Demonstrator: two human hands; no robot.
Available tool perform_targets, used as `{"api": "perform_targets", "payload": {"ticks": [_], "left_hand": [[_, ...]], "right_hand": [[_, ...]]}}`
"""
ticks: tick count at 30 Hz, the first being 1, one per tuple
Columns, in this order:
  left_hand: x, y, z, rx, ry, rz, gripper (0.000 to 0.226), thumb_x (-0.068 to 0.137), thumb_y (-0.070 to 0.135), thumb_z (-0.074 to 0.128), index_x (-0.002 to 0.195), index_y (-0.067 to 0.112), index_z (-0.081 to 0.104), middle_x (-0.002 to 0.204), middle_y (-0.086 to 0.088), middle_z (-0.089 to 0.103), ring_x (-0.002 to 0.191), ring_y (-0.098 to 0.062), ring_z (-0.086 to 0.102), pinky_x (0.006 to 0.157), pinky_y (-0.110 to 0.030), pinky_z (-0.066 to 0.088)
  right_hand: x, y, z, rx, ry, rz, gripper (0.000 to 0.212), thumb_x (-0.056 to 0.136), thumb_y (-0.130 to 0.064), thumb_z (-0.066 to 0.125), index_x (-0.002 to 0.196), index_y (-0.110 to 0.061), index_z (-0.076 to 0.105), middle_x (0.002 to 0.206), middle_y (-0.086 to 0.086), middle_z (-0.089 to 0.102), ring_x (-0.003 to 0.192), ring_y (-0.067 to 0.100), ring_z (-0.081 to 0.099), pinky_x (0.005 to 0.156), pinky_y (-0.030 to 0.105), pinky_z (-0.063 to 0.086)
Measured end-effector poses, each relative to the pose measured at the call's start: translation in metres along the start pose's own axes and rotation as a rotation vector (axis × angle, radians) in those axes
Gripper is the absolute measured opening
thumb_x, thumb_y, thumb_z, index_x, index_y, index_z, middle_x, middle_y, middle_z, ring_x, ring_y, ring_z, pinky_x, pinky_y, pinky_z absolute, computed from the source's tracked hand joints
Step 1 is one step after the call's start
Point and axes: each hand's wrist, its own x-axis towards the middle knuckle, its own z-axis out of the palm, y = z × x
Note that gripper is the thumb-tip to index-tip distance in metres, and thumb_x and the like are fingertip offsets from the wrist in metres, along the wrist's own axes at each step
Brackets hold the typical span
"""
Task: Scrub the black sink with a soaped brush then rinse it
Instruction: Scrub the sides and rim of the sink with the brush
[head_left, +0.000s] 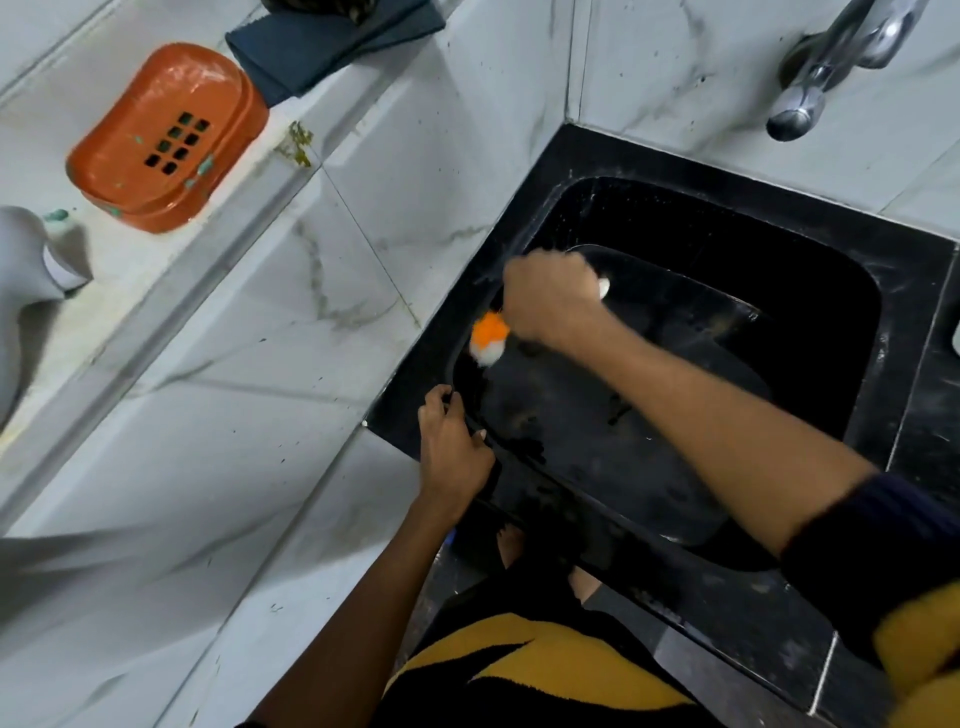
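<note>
White marble-tiled corner, black sink (883, 291) below the tap (810, 98): right hand (553, 304) clamped on the brush (488, 340) at the sink's left wall, left hand (454, 449) gripping the sink's left rim; blurred fast strokes risk flinging suds or a wet-handle slip.

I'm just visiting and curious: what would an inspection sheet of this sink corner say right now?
Surface: black sink with black surround, dusty and speckled; no water seen running.
Job's things: brush, orange and white, blurred, at the basin's left wall.
Clutter: orange soap dish, a dark folded cloth and a grey bottle on the marble ledge.
Hands: right hand grips the brush; left hand holds the sink's front-left rim, fingers curled over it.
Cables: nothing seen.
Surroundings: chrome tap on the marble-tiled wall.
</note>
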Motion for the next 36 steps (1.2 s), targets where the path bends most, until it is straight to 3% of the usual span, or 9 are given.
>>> {"api": "perform_targets", "payload": {"ticks": [4, 10, 13, 17, 20, 24, 28, 31, 36], "left_hand": [[0.004, 0.001, 0.002, -0.009, 0.006, 0.016, 0.049, 0.084, 0.009, 0.068, 0.128, -0.003, 0.051, 0.148, -0.01, 0.03, 0.131, -0.028, 0.031, 0.099, -0.021, 0.028], [0.008, 0.001, 0.005, -0.059, 0.006, -0.016, 0.052, 0.081, 0.006, 0.065, 0.131, 0.002, 0.052, 0.146, -0.007, 0.029, 0.13, -0.028, 0.034, 0.103, -0.032, 0.04], [0.007, 0.003, 0.003, -0.032, 0.012, -0.028, 0.051, 0.083, 0.009, 0.067, 0.131, -0.001, 0.051, 0.147, -0.01, 0.028, 0.133, -0.027, 0.032, 0.101, -0.024, 0.033], [0.009, 0.002, 0.004, -0.043, 0.028, -0.023, 0.052, 0.083, 0.009, 0.069, 0.131, -0.002, 0.051, 0.144, -0.009, 0.029, 0.132, -0.025, 0.033, 0.099, -0.019, 0.028], [0.011, 0.001, 0.005, -0.063, 0.025, -0.028, 0.054, 0.084, 0.008, 0.069, 0.133, -0.002, 0.05, 0.144, -0.008, 0.028, 0.132, -0.023, 0.032, 0.1, -0.019, 0.03], [0.016, 0.003, 0.005, -0.075, 0.026, -0.026, 0.059, 0.082, 0.008, 0.071, 0.136, 0.0, 0.048, 0.145, -0.008, 0.027, 0.132, -0.025, 0.032, 0.1, -0.019, 0.031], [0.019, 0.002, 0.003, -0.05, 0.029, -0.028, 0.06, 0.081, 0.013, 0.074, 0.133, -0.004, 0.049, 0.145, -0.011, 0.028, 0.133, -0.027, 0.033, 0.099, -0.019, 0.029], [0.019, 0.002, 0.004, -0.055, 0.04, -0.031, 0.062, 0.08, 0.013, 0.075, 0.134, -0.004, 0.048, 0.145, -0.01, 0.029, 0.133, -0.026, 0.033, 0.1, -0.018, 0.027], [0.021, 0.003, 0.007, -0.076, 0.057, -0.042, 0.06, 0.078, 0.01, 0.074, 0.132, -0.002, 0.051, 0.143, -0.009, 0.03, 0.13, -0.024, 0.035, 0.099, -0.018, 0.028]], "right_hand": [[0.028, 0.022, -0.014, -0.028, 0.019, 0.157, 0.02, 0.082, -0.017, 0.06, 0.099, -0.011, 0.068, 0.103, 0.01, 0.068, 0.092, 0.031, 0.066, 0.067, 0.033, 0.043], [-0.025, -0.055, 0.0, -0.112, -0.066, -0.249, 0.022, 0.093, -0.016, 0.047, 0.101, -0.017, 0.067, 0.097, 0.001, 0.066, 0.089, 0.022, 0.064, 0.059, 0.029, 0.037], [0.018, -0.028, -0.016, -0.157, 0.02, -0.114, 0.022, 0.092, -0.019, 0.048, 0.104, -0.017, 0.067, 0.103, 0.003, 0.066, 0.094, 0.023, 0.064, 0.066, 0.03, 0.037], [0.054, 0.003, -0.037, -0.22, 0.048, 0.043, 0.019, 0.087, -0.015, 0.051, 0.099, -0.016, 0.066, 0.076, 0.001, 0.055, 0.066, 0.018, 0.052, 0.063, 0.029, 0.035], [0.028, -0.036, -0.033, -0.199, 0.019, -0.096, 0.013, 0.089, -0.017, 0.052, 0.096, -0.018, 0.063, 0.074, -0.001, 0.051, 0.07, 0.016, 0.05, 0.06, 0.028, 0.035], [0.001, -0.067, -0.035, -0.155, 0.028, -0.299, 0.013, 0.089, -0.012, 0.048, 0.083, -0.018, 0.057, 0.064, -0.003, 0.041, 0.054, 0.012, 0.036, 0.052, 0.026, 0.03], [0.053, -0.01, -0.052, -0.201, 0.098, -0.076, 0.018, 0.091, -0.015, 0.046, 0.099, -0.016, 0.062, 0.081, 0.0, 0.054, 0.077, 0.02, 0.057, 0.066, 0.03, 0.034], [0.055, 0.006, -0.048, -0.193, 0.075, 0.03, 0.017, 0.088, -0.015, 0.051, 0.099, -0.015, 0.064, 0.077, 0.003, 0.051, 0.085, 0.024, 0.059, 0.069, 0.03, 0.037], [-0.004, -0.052, -0.026, -0.165, 0.024, -0.256, 0.015, 0.091, -0.017, 0.052, 0.099, -0.019, 0.065, 0.097, 0.0, 0.065, 0.093, 0.021, 0.062, 0.064, 0.029, 0.037]]}}
